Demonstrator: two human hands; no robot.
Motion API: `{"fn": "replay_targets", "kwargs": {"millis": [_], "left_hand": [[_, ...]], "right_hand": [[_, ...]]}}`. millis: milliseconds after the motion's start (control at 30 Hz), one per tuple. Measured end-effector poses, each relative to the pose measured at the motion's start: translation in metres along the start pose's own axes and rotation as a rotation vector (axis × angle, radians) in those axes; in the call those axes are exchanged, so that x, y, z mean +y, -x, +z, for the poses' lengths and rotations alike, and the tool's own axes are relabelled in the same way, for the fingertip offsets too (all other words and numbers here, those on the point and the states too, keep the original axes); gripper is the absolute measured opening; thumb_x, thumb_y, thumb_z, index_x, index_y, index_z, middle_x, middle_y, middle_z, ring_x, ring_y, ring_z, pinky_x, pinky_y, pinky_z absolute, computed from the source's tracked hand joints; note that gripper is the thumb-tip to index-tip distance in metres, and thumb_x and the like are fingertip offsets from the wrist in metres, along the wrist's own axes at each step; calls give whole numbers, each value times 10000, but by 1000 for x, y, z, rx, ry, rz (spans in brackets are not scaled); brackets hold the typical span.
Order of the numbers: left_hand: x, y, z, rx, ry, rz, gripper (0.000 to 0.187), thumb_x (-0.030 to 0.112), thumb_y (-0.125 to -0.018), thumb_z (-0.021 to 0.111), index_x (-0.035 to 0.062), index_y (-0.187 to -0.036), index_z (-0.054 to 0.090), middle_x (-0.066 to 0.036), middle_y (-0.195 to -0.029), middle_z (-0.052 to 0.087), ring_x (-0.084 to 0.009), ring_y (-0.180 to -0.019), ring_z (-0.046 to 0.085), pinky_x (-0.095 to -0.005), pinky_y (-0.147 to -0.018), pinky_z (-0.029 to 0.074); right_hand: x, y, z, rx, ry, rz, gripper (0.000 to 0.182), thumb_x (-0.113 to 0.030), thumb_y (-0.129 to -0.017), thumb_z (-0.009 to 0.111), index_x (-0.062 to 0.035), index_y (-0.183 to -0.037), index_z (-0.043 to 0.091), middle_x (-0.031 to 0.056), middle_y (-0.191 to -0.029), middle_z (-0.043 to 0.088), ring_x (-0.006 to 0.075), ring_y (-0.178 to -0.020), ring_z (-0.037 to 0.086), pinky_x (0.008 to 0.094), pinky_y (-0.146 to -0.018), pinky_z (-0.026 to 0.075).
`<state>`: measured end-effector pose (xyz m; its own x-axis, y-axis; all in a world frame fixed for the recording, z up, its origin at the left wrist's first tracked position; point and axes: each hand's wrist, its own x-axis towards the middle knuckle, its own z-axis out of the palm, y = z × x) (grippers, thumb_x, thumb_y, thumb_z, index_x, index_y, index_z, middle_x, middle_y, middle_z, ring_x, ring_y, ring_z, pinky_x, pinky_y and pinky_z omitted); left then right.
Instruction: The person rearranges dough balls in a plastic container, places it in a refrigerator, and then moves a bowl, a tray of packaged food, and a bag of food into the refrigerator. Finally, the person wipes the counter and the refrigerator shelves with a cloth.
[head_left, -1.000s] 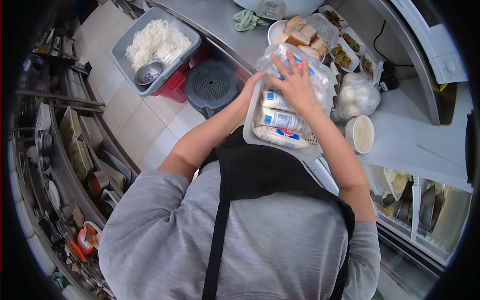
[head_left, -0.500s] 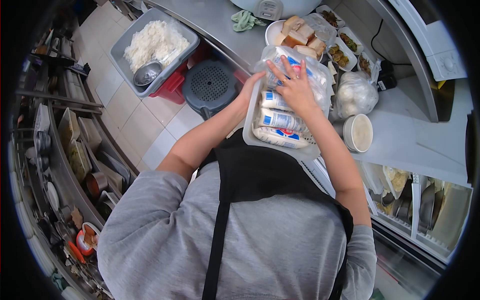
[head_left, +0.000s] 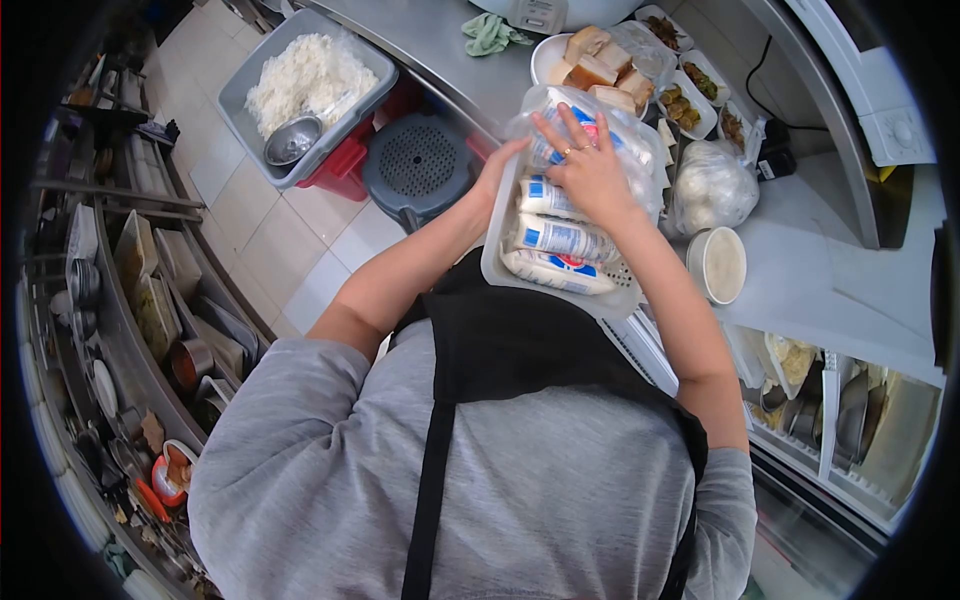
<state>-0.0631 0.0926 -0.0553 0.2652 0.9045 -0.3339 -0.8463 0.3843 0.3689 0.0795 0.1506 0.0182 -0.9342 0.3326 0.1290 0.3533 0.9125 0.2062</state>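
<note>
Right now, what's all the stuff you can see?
Tray: one, whitish, centre top
Packets: at least four, white, in tray
Bowl: one, white, beyond tray
Chunks: several, brown, in bowl
Dishes: at least four, white, upper right
Bag: one, clear, right of tray
Round tub: one, white, below bag
Appliance: one, white, top
Cloth: one, green, top centre
Bin: one, grey, upper left
Food heap: one, white, in bin
Metal utensil: one, silver, in bin
Crate: one, red, below bin
Stool: one, grey, right of bin
Shelf items: many, mixed, left and lower right
Apron: one, black, on person
Left hand: one, at tray's rim
Right hand: one, on packets
</note>
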Motion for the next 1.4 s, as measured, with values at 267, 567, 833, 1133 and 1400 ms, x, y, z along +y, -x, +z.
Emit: {"fn": "replay_targets", "kwargs": {"millis": [267,567,833,1133,1400], "left_hand": [[4,8,6,-25,-34,-76,659,480,-821,411,48,-1314,343,-213,-1231,464,-340,-1074,519,-469,-896,423],[5,12,13,74,-30,-80,644,474,-839,363,46,-1319,337,-223,-1216,473,-344,-1073,519,-491,-912,407],[6,15,18,24,-65,-74,617,458,-859,316,60,-1331,321,-222,-1235,454,-354,-1071,518,-489,-898,421],[4,15,20,21,-79,-34,594,440,-861,329,63,-1320,337,-205,-1206,476,-341,-1064,522,-482,-882,432],[2,7,11,67,-115,-31,673,481,-773,433,84,-1313,368,-185,-1238,467,-346,-1092,492,-495,-919,389]], "right_hand": [[-2,-2,-11,-93,-128,22,232,-339,-640,706,-222,-839,690,-22,-1454,211,255,-1356,111,595,-1044,99],[-3,1,8,32,-141,2,147,-230,-663,695,-170,-751,594,-12,-1430,267,273,-1347,152,691,-986,87],[-2,7,-13,-46,-288,-23,135,-212,-676,688,-171,-783,617,-4,-1444,231,271,-1352,127,692,-988,82],[-5,6,-20,-161,-196,0,275,-179,-663,699,-196,-934,654,-5,-1438,240,244,-1353,121,659,-1018,103],[-10,39,-14,84,-189,-1,180,-127,-688,662,-118,-863,619,47,-1323,423,259,-1276,324,529,-1030,254]]}}
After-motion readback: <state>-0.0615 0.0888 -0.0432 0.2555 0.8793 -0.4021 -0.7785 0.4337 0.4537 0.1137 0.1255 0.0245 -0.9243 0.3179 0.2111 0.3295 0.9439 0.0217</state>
